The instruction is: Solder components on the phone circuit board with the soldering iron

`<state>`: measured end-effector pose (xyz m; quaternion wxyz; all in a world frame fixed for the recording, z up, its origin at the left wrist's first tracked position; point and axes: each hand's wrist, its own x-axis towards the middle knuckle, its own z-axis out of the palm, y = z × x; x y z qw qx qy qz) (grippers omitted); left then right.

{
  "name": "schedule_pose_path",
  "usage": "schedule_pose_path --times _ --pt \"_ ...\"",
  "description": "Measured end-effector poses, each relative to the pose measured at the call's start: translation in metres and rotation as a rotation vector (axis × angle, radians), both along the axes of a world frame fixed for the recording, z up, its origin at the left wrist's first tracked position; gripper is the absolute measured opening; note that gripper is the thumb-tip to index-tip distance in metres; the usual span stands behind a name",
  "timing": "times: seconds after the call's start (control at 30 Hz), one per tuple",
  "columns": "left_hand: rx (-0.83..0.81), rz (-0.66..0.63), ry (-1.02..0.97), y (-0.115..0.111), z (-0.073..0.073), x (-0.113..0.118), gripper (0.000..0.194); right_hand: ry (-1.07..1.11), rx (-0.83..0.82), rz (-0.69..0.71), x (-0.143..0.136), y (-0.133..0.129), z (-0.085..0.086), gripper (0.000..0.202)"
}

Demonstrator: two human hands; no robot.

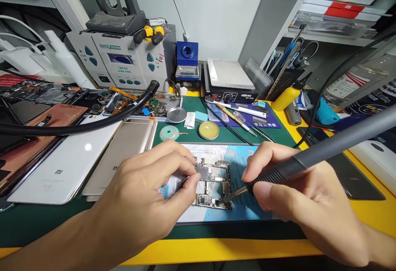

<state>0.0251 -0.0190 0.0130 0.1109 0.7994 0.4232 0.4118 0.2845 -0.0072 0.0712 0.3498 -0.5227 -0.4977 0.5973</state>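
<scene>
A phone circuit board lies on a blue-and-white work pad. My left hand is closed, thumb and index fingertips pinched at the board's left edge, and it covers that side of the board. A small clear packet with a blue label shows beneath the left palm. In my right hand is a soldering iron, held like a pen with its dark ribbed grip between thumb and fingers. Its flat metal tip reaches the lower right part of the board.
Behind the pad sit an open tin of yellow paste, a green wick spool and a round lid. Several phones, including a white one, lie left under a black hose. A hot-air station and heating plate stand behind.
</scene>
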Motion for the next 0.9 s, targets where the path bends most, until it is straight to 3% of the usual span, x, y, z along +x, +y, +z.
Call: schedule_pose_path --times 0.4,0.7,0.8,0.9 --pt "0.034 0.027 0.064 0.001 -0.001 -0.004 0.019 0.101 0.006 -0.009 0.001 -0.002 -0.008 0.015" --pt "0.055 0.044 0.094 -0.003 -0.003 -0.006 0.020 -0.064 0.374 0.034 0.016 0.002 -0.026 0.027" --pt "0.046 0.057 0.102 -0.003 -0.002 -0.005 0.020 -0.062 0.314 0.052 0.015 0.001 -0.022 0.023" --pt "0.036 0.051 0.119 -0.002 0.000 -0.004 0.022 -0.025 0.145 0.026 0.010 -0.001 -0.015 0.015"
